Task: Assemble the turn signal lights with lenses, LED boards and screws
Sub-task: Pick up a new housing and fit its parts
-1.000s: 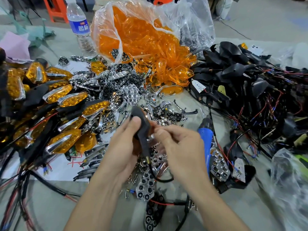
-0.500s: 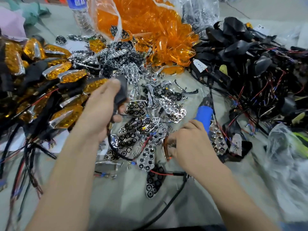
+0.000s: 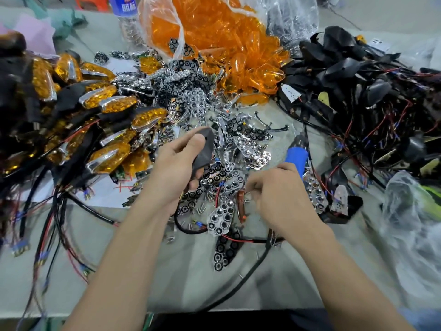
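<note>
Gripping the dark, teardrop-shaped black housing (image 3: 204,149) as before, left hand (image 3: 175,170); right hand (image 3: 280,194) has dropped onto the reflector pile (image 3: 253,149), fingers curled, blurred, grasp unclear.

Left hand (image 3: 176,168) grips black housing (image 3: 205,149), thumb on top, fingers curled beneath. Right hand (image 3: 279,194) palm down, fingers curled under, blurred; grip unclear.

Bare table (image 3: 191,278) lies only along the near edge, crossed by a black cable (image 3: 250,271). Finished lights (image 3: 102,103) block the left, wired housings (image 3: 358,91) the right, the lens bag (image 3: 214,32) the back; reflectors (image 3: 198,101) and a screwdriver (image 3: 296,156) crowd the middle
</note>
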Action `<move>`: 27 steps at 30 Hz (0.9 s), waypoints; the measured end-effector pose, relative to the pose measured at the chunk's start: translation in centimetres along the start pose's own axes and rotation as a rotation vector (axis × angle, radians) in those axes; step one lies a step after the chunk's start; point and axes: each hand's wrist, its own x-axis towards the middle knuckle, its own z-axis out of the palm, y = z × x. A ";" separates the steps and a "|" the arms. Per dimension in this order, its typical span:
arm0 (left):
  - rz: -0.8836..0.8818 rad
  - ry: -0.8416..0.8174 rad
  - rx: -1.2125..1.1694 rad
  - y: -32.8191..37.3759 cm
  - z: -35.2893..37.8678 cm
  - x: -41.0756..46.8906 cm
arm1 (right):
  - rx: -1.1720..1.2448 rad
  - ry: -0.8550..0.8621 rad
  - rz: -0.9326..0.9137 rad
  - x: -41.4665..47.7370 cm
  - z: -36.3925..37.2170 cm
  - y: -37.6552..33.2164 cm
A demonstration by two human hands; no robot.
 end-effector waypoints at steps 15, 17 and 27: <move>0.007 -0.145 0.013 0.8 2.0 -2.8 | 1.317 -0.021 0.145 1.4 -5.7 -2.8; 0.020 -0.136 0.033 0.7 2.0 -2.9 | 1.351 -0.050 0.175 1.4 -5.7 -2.8; 0.113 -0.144 0.150 0.2 2.0 -2.7 | 1.365 -0.182 0.274 2.0 -6.2 -2.8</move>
